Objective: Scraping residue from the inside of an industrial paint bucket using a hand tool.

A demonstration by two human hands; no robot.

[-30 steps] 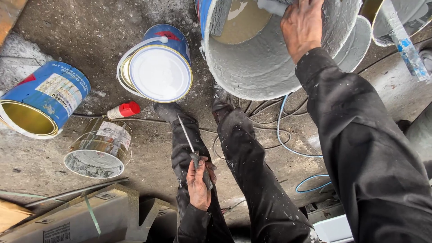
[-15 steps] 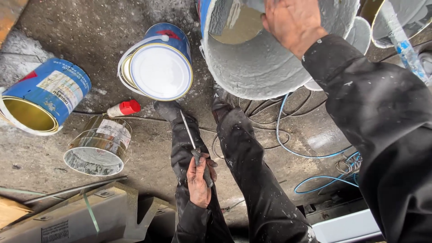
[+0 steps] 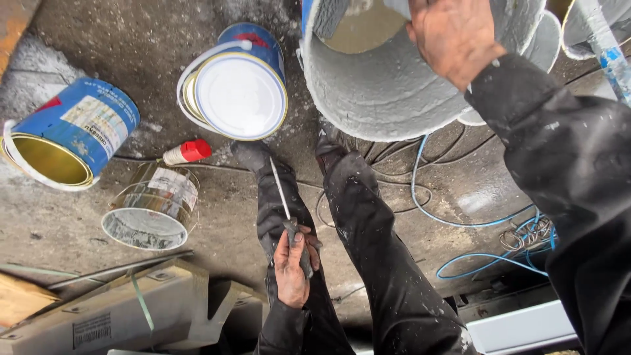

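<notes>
Dusty concrete floor [image 3: 98,223]. Left hand [image 3: 292,266] fist-closed round screwdriver [image 3: 289,217]; right hand [image 3: 453,36] clasps paint-crusted bucket [image 3: 388,85] rim.

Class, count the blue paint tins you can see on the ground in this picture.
2. One blue tin lies on its side at the left, open mouth showing. The other blue tin is at centre, lid on. More may be hidden behind the grey bucket.

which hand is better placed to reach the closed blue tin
Left, probably: the left hand holds a screwdriver pointing toward the closed blue tin; the right hand is busy gripping the grey bucket.
</notes>
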